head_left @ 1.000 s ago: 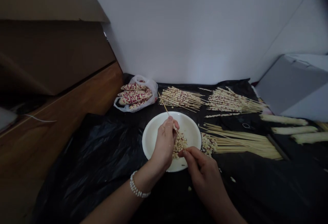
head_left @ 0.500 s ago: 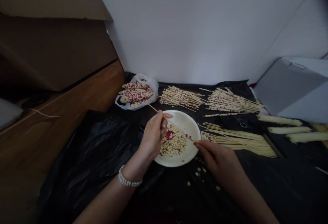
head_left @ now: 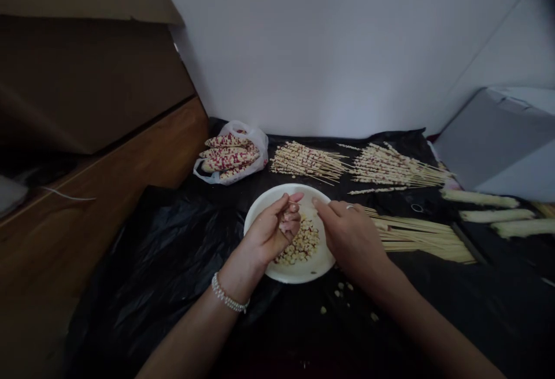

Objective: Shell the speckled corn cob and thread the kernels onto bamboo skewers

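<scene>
My left hand (head_left: 275, 225) is over the left side of a white bowl (head_left: 323, 260), palm turned up, fingers curled and thumb pressed to the forefinger. A short bit of thin skewer (head_left: 293, 202) shows at its fingertips; the rest cannot be made out. Across a small gap, my right hand (head_left: 349, 231) is above the bowl's right rim with thumb and forefinger pinched together. What it holds, if anything, is too small to tell. Loose pale and dark-red corn kernels (head_left: 303, 243) lie in the bowl, partly hidden by my left hand.
Speckled corn cobs (head_left: 228, 159) lie in a plastic bag (head_left: 259, 146). Two piles of kernel-threaded skewers (head_left: 303, 161) (head_left: 379, 165) lie behind the bowl. Bare skewers (head_left: 422, 237) and stripped cobs (head_left: 496, 216) are at right, on black plastic sheeting (head_left: 173, 251). A cardboard box (head_left: 87, 84) stands left.
The long skewer that spanned both hands no longer shows at length. My right hand has moved up and inward, nearer my left fingertips. A red patch among the kernels is now hidden.
</scene>
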